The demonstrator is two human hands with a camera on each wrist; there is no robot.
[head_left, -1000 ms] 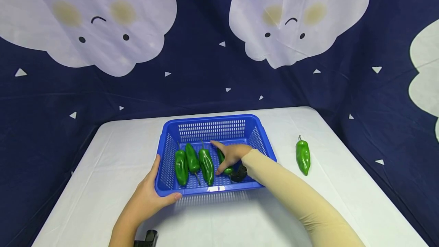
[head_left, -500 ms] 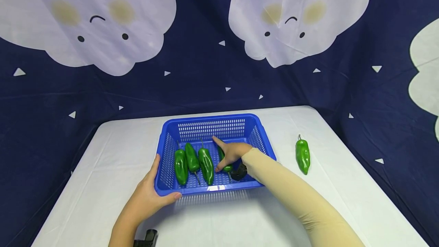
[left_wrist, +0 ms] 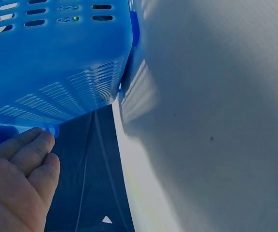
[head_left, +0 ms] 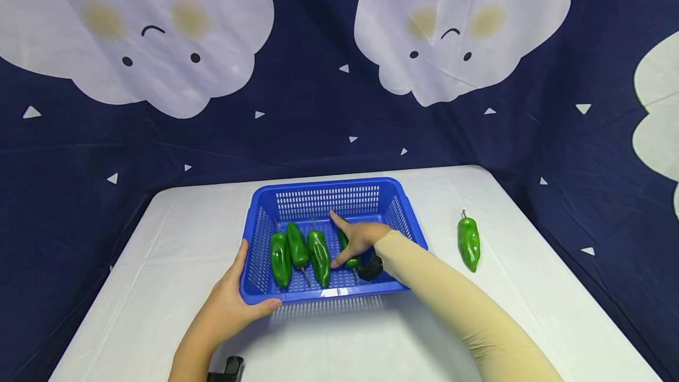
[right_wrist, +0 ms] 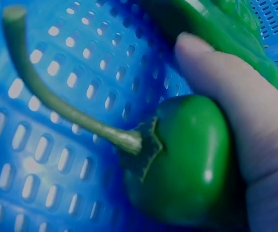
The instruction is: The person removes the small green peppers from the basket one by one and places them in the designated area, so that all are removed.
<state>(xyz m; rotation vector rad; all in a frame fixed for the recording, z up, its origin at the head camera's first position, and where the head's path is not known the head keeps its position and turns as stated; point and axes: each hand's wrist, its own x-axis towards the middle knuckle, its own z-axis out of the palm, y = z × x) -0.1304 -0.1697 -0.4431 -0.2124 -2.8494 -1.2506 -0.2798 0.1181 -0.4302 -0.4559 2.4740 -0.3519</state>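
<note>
Head view: left hand (head_left: 225,306) grips the blue plastic basket (head_left: 318,295); right hand (head_left: 362,236), splayed around the 4th green chili pepper (right_wrist: 192,154), seems to be placing it, probably lifting clear next.

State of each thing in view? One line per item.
blue basket: opening upward, partly filled
three left peppers: lying side by side in basket
rightmost basket pepper: lying, partly hidden
loose pepper: lying on white table
left hand: grips basket's near-left corner
right hand: fingers spread over rightmost basket pepper
</note>
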